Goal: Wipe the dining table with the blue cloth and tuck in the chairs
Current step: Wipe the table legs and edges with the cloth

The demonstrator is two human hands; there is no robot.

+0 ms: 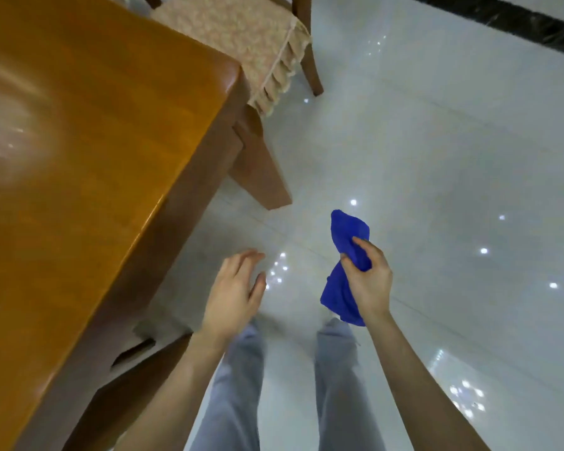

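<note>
The blue cloth (349, 232) is bunched up in my right hand (368, 278), held over the floor to the right of the table. My left hand (235, 294) hangs free with its fingers spread, just off the table's near edge and touching nothing. The glossy orange-brown wooden dining table (95, 141) fills the left of the view, its corner pointing to the upper middle. A wooden chair (310, 56) with a beige fringed seat cover (241, 30) stands at the table's far end, its seat partly under the tabletop.
Shiny white floor tiles (437, 157) spread to the right and ahead. A dark border strip (502, 17) runs along the top right. A table leg (261, 170) stands below the corner. My legs in grey trousers (238, 385) are at the bottom.
</note>
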